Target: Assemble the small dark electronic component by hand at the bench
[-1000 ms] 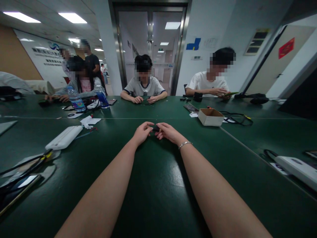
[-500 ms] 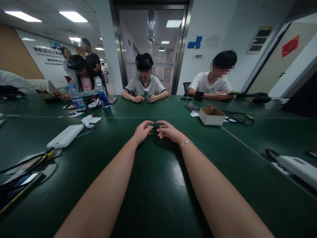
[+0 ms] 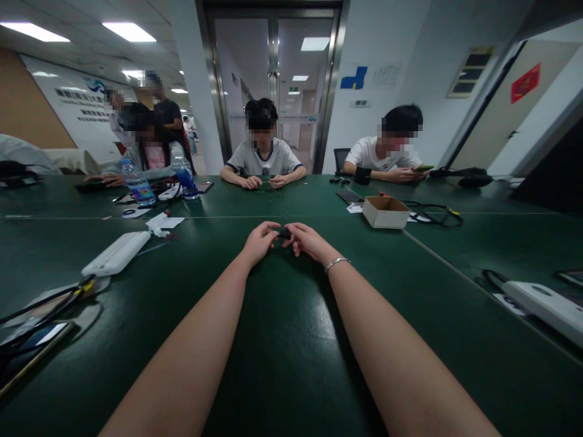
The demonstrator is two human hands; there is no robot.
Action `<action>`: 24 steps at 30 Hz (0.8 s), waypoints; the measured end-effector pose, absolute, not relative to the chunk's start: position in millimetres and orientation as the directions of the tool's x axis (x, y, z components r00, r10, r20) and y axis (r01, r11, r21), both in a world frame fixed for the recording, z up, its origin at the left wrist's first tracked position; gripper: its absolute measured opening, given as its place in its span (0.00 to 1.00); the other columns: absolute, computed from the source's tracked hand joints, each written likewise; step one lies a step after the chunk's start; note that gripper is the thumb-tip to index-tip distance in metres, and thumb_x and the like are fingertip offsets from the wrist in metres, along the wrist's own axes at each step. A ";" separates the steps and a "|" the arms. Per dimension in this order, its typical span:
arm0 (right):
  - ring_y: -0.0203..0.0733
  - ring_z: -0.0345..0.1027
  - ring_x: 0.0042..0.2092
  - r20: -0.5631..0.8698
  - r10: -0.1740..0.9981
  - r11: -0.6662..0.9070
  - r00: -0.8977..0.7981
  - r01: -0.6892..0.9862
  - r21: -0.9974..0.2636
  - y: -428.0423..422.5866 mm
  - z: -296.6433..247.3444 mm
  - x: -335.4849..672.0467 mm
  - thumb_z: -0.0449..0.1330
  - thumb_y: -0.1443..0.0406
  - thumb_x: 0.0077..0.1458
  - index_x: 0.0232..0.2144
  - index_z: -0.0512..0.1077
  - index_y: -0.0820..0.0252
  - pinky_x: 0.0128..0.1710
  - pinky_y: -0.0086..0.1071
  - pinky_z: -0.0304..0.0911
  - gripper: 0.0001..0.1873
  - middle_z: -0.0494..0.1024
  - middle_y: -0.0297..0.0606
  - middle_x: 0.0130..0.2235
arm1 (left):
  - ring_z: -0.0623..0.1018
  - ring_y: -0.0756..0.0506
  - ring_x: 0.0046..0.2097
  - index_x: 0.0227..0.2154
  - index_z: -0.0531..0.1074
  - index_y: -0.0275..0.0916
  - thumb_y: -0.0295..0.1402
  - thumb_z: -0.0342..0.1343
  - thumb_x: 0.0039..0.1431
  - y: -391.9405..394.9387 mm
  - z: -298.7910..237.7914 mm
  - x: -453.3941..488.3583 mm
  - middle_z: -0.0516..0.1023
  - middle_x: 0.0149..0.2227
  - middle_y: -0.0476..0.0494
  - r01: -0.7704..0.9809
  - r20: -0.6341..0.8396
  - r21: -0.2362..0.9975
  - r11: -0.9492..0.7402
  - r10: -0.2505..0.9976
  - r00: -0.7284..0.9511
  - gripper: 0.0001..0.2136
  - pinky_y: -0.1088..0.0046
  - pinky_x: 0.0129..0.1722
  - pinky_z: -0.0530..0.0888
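A small black object (image 3: 285, 233), too small to name, is held between my two hands over the dark green table (image 3: 277, 340). My left hand (image 3: 262, 244) pinches its left end with thumb and fingers. From the other side, my right hand (image 3: 307, 240) has its fingers closed on the right end. Much of the object is hidden behind the fingertips. A silver bracelet (image 3: 337, 263) circles my right wrist.
On the left lie a white power bank (image 3: 117, 254), cables and a phone (image 3: 36, 352); bottles (image 3: 139, 185) stand beyond. An open box (image 3: 386, 213) sits at right, and a white device (image 3: 546, 303) lies nearer. Across the table, a person (image 3: 264, 152) works with both hands.
The fingers of my right hand have closed in further around the small black object. My view has shifted slightly to the right; both hands stay at about the same spot.
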State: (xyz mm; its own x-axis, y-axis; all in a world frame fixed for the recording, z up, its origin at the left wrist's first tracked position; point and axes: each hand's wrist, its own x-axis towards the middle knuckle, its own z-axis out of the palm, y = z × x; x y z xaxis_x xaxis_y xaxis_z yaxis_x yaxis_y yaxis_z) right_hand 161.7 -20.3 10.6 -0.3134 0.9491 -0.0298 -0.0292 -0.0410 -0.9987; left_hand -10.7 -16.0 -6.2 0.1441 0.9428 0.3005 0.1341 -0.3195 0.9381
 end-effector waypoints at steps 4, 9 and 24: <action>0.32 0.71 0.23 -0.048 0.942 -0.081 -0.332 -0.085 -0.993 -21.6 12.0 162.1 0.61 0.69 0.58 0.51 0.59 0.59 0.22 0.23 0.70 0.21 0.73 0.33 0.31 | 0.70 0.51 0.27 0.40 0.71 0.36 0.29 0.53 0.53 -15.3 -7.2 -11.4 0.71 0.28 0.48 0.133 0.295 0.940 -0.315 0.944 0.148 0.11 0.77 0.26 0.67; 0.31 0.66 0.19 -0.047 0.936 -0.067 -0.348 -0.046 -0.997 -23.6 13.5 163.0 0.53 0.63 0.64 0.48 0.62 0.62 0.17 0.22 0.66 0.12 0.74 0.36 0.28 | 0.68 0.53 0.24 0.41 0.71 0.36 0.28 0.52 0.54 -15.7 -5.8 -11.2 0.70 0.27 0.49 0.134 0.298 0.939 -0.316 0.944 0.141 0.12 0.78 0.25 0.66; 0.28 0.65 0.19 -0.020 0.944 -0.046 -0.329 -0.071 -0.996 -23.2 12.5 163.7 0.58 0.68 0.59 0.50 0.62 0.60 0.18 0.23 0.67 0.17 0.73 0.34 0.33 | 0.67 0.54 0.23 0.40 0.72 0.35 0.27 0.52 0.54 -20.7 0.5 -9.0 0.70 0.25 0.50 0.129 0.279 0.948 -0.292 0.954 0.107 0.11 0.78 0.24 0.65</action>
State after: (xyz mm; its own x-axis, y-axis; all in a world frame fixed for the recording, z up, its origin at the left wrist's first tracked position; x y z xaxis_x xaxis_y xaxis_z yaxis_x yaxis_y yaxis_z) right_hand 163.7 -23.2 12.5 -0.3293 0.9440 -0.0204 -0.0711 -0.0463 -0.9964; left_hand -9.0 -20.7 0.5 0.1067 0.9543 0.2791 0.1294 -0.2916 0.9477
